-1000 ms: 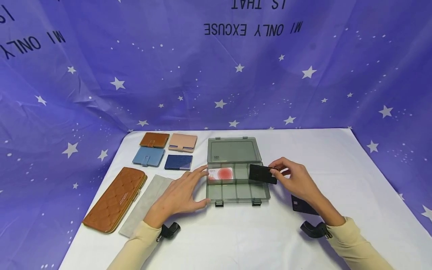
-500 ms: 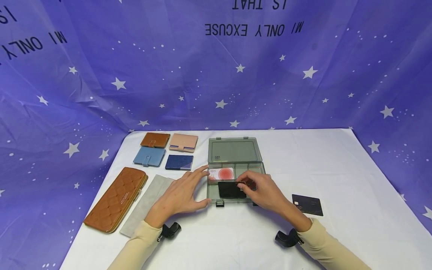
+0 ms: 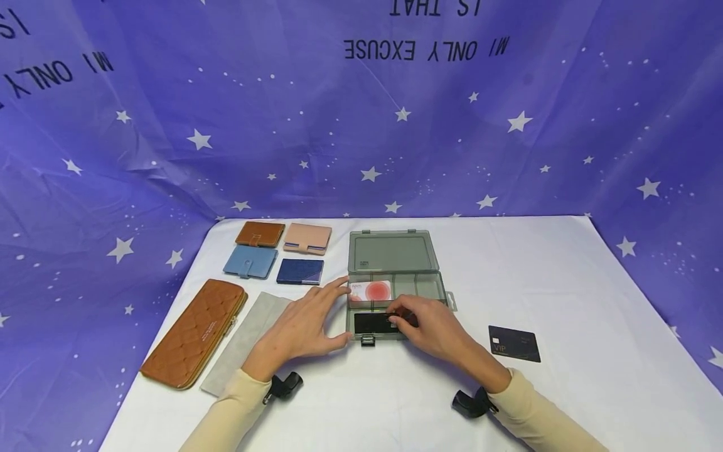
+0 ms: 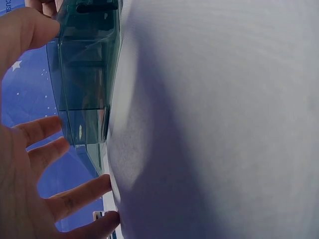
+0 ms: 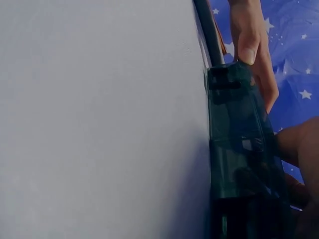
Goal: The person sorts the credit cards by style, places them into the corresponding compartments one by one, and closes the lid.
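A translucent grey-green divided box (image 3: 432, 287) lies open on the table, its lid folded back. A white card with a red circle (image 3: 369, 290) rests in its back row, at the left. My right hand (image 3: 432, 326) pinches a black card (image 3: 373, 323) by its right end, over the front row's left part. The fingers hide that end. Along the box's left side, my left hand (image 3: 302, 323) touches it with thumb and fingertips, fingers spread. In the left wrist view the thumb (image 4: 37, 27) lies against the box wall (image 4: 82, 74).
A black VIP card (image 3: 514, 344) lies to the right. At left are a brown long wallet (image 3: 194, 333), a grey cloth-like piece (image 3: 243, 342), and small brown (image 3: 260, 233), pink (image 3: 307, 238), light blue (image 3: 250, 261) and navy (image 3: 299, 272) card holders.
My right hand has carried the black card left and forward from the box's right side, then lowered it into the front row. The left hand stays in place.
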Tool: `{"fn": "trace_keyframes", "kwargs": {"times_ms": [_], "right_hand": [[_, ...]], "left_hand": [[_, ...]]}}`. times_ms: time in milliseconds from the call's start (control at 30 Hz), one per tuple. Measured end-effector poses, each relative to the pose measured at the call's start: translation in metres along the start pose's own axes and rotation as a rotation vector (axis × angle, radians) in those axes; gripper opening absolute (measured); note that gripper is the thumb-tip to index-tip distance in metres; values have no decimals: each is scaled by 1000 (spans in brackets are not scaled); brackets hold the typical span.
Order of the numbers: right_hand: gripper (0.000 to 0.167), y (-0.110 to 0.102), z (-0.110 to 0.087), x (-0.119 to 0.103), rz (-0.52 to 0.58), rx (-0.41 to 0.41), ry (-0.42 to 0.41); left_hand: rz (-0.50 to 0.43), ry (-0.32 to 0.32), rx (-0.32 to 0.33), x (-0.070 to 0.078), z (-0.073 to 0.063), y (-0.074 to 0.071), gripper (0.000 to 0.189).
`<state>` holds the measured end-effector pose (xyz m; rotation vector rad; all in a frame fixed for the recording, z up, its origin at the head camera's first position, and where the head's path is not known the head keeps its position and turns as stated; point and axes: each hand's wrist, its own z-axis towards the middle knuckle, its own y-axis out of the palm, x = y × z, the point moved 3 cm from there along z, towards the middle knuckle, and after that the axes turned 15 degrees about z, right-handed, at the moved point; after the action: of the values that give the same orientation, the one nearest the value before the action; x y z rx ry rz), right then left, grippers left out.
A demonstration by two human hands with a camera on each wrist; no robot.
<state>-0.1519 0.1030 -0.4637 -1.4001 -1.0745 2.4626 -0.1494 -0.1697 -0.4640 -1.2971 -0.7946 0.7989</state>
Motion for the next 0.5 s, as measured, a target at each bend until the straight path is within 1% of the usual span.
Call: {"fn": "trace_keyframes", "kwargs": {"times_ms": [100,333,500], "right_hand": [[15,0,0,0,-37,-2,-12],[26,4,-1,0,-168,-57,35],[37,6,-3,-2,-205,-82,39]], "left_hand": [[5,3,12,-1,0,0,89],[10,8,15,-1,0,-1,89],[7,12,14,0,0,0,90]]}}
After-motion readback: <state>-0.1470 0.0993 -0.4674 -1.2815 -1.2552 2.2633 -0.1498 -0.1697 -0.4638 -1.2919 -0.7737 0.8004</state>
